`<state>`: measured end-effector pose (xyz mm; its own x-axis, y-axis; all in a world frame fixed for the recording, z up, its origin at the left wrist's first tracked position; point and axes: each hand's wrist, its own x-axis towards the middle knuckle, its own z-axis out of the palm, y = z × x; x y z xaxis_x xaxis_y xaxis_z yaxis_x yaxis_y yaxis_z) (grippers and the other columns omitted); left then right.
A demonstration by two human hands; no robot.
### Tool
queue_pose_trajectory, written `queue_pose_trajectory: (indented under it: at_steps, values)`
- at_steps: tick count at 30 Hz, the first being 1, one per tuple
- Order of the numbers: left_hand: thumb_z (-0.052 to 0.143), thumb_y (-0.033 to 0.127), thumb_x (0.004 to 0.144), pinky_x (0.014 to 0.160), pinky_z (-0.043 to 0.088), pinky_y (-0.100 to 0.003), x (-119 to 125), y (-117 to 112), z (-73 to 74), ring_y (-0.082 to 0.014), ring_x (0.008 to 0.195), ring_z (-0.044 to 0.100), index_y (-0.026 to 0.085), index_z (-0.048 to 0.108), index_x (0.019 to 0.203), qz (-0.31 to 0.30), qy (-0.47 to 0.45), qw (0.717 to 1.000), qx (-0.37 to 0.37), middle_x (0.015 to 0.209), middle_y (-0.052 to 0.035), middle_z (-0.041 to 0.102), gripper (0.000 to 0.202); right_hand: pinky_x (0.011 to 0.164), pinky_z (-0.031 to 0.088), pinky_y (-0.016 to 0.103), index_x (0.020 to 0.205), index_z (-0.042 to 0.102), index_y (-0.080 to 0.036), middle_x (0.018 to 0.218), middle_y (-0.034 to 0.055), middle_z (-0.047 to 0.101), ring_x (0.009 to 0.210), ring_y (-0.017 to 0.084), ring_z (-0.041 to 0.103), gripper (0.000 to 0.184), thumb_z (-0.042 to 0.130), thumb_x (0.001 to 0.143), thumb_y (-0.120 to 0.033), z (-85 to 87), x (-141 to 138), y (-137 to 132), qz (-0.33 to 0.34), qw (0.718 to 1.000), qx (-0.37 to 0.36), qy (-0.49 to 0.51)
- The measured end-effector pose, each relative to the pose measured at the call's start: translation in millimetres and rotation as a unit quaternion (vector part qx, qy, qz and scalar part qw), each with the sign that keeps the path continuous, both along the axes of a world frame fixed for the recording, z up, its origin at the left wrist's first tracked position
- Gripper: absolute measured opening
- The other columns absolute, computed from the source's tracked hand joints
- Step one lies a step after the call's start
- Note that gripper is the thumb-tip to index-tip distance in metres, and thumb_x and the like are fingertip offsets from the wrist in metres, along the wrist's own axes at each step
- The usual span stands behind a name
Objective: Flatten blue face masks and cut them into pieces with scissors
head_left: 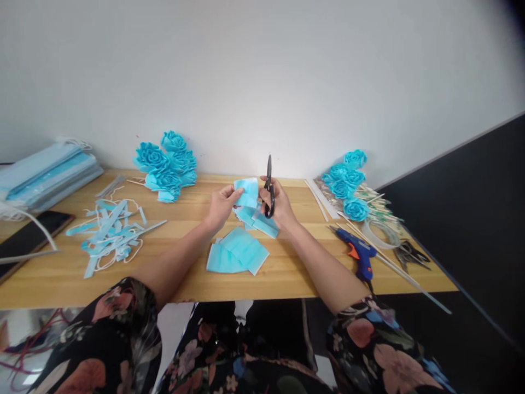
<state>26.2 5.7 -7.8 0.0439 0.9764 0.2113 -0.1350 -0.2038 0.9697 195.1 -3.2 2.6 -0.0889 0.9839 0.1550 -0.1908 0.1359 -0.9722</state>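
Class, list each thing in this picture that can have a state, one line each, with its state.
left hand: holds blue piece
right hand: grips scissors
scissors: blades upright, together
blue sheets: stacked flat on table
glue gun: lying down, unheld
phone: face up, screen dark

- handles of the scissors [269,186]: hidden inside my right hand [280,208]; blades edge-on, so I can't tell open or closed
- blue piece [248,192]: near edge covered by my left hand [221,206]
- mask stack [49,172]: cut off by left edge
- phone [28,238]: runs off left edge, white strip [43,232] lies across it
- dark tool [410,253] far right: too small for me to identify
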Motion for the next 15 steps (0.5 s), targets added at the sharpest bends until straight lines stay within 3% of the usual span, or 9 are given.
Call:
queue_pose_trajectory:
  at_steps: [6, 15]
  values:
    - [0.075, 0.051, 0.067, 0.051, 0.039, -0.021, 1.8, -0.8, -3.6, -0.0083, 0.052, 0.047, 0.015, 0.061, 0.068, -0.009, 0.029, 0.999, -0.009, 0.057, 0.0029, 0.053, 0.039, 0.035, 0.031, 0.020, 0.117, 0.050, -0.027, 0.061, -0.0116, 0.051, 0.039, 0.005, 0.042, 0.066, 0.084, 0.063, -0.040, 0.0, -9.0, -6.6, -0.010, 1.000, -0.004, -0.026]
    - [0.075, 0.047, 0.069, 0.051, 0.037, -0.022, 2.4, -0.8, -5.6, -0.0091, 0.055, 0.048, 0.014, 0.066, 0.077, -0.034, 0.022, 0.999, -0.008, 0.064, 0.0007, 0.059, 0.035, 0.037, 0.031, 0.020, 0.120, 0.051, -0.029, 0.064, -0.0102, 0.047, 0.043, 0.005, 0.041, 0.063, 0.082, 0.067, -0.046, 0.3, -4.5, -3.8, -0.036, 0.999, 0.020, -0.026]
